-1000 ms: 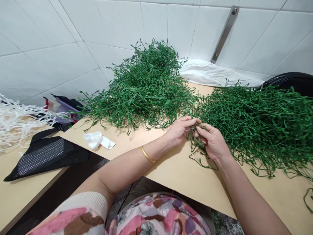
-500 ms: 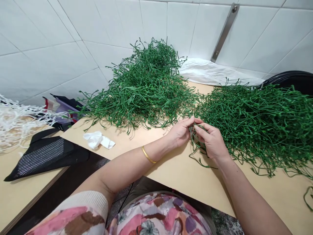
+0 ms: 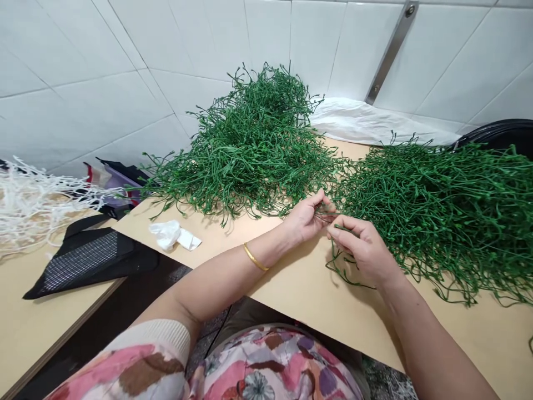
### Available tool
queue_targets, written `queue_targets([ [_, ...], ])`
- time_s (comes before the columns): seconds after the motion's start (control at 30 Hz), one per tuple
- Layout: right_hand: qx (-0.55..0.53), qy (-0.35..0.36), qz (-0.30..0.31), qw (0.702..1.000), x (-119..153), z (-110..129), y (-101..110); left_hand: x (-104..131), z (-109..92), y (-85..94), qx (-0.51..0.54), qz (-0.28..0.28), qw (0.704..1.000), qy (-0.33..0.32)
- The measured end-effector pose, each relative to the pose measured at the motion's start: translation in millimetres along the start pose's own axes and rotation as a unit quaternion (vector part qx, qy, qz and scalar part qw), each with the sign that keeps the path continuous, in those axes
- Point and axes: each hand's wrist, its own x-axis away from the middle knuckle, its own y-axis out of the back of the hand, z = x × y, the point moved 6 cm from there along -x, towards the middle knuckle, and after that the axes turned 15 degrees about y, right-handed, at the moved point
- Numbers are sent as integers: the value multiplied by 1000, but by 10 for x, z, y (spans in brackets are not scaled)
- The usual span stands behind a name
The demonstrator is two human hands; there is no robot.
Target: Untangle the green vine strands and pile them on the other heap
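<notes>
Close together over the tan tabletop (image 3: 287, 294), both hands hold thin green cords with small knot-like ends. My left hand (image 3: 310, 216) is palm up, its fingers curled round a few cords. Between the thumb and fingers of my right hand (image 3: 358, 239) a green cord (image 3: 343, 228) is pinched, and more strands (image 3: 347, 278) hang below onto the table. Behind the left hand rises a tall tangled heap of green cords (image 3: 250, 150). A second wide heap of green cords (image 3: 449, 211) lies beyond and right of my right hand.
A crumpled white tissue (image 3: 166, 234) lies left of my forearm. On the side table (image 3: 25, 328) are white cords (image 3: 33, 205) and a black mesh pouch (image 3: 83, 261). White cloth (image 3: 375, 122) lies along the tiled wall (image 3: 200, 33), below a metal bracket (image 3: 391, 53).
My hands have moved slightly apart. The right hand has drawn down and a little right with a cord pinched, while the left has opened upward a little. The camera view has shifted slightly.
</notes>
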Motion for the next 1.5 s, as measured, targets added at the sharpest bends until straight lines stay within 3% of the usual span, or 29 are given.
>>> queue_targets([
  [0.13, -23, 41, -77, 996, -17, 42, 208, -21, 0, -7, -25, 34, 999, 4],
  [0.33, -46, 72, -165, 983, -10, 40, 444, -51, -11, 21, -57, 37, 998, -4],
  [0.43, -22, 99, -203, 974, 23, 79, 488, -42, -3, -7, -79, 56, 995, 2],
  [0.6, 129, 81, -104, 983, 15, 46, 240, -15, 30, -46, -98, 74, 992, -1],
  [0.8, 332, 87, -54, 938, -5, -75, 52, 37, 101, -109, -116, 75, 990, 20],
  [1.0, 292, 103, -82, 947, -45, -113, 127, 50, 160, -173, -145, 95, 985, 5],
  [1.17, 310, 159, -84, 934, -62, -2, 149, -9, 92, -73, -147, 50, 988, -29],
  [1.27, 338, 151, -53, 927, -67, 9, 115, -27, 68, -30, -123, 22, 992, -29],
  [1.4, 341, 103, 0, 935, -71, -44, 63, -24, 113, -41, -60, 16, 998, 1],
  [1.5, 305, 105, 13, 947, -67, -2, 37, -34, 98, -15, -24, 11, 999, 21],
])
